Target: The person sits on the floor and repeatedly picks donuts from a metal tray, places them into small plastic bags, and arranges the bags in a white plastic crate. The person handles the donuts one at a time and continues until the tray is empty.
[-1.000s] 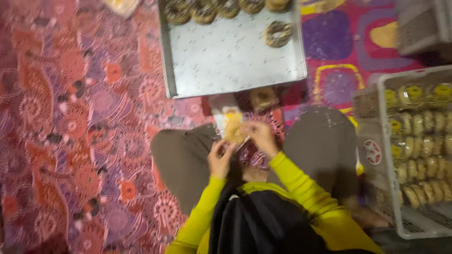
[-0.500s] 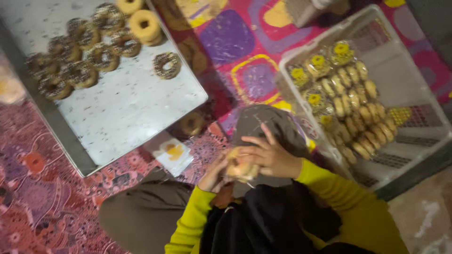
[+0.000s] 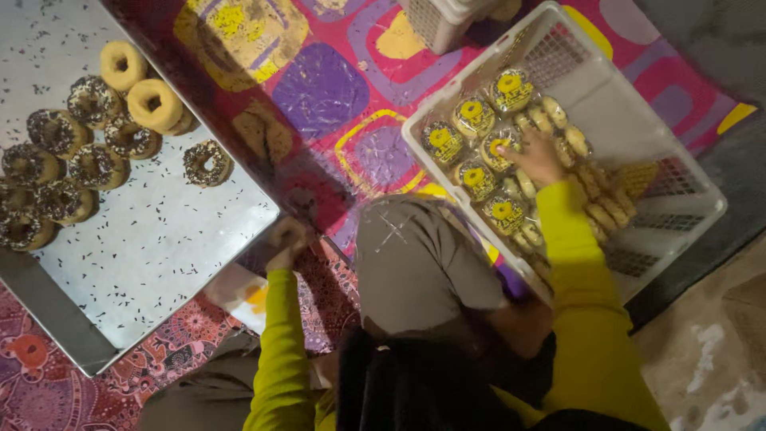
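Right hand (image 3: 536, 156) rests with fingers spread on a clear-wrapped doughnut packet with a round yellow label (image 3: 496, 146), set among like packets in the white plastic crate (image 3: 678, 172). Left hand (image 3: 286, 239) hangs by the sprinkle-strewn metal tray (image 3: 159, 255); its grip cannot be told.

The left hand (image 3: 286, 243) is smeared by motion at the corner of the metal tray (image 3: 159, 263), so I can't tell whether it grips anything. The tray runs off the picture's left edge, cutting some doughnuts (image 3: 20, 227). The right hand (image 3: 536, 156) covers several wrapped doughnuts in the white crate (image 3: 678, 187); perhaps it holds one.
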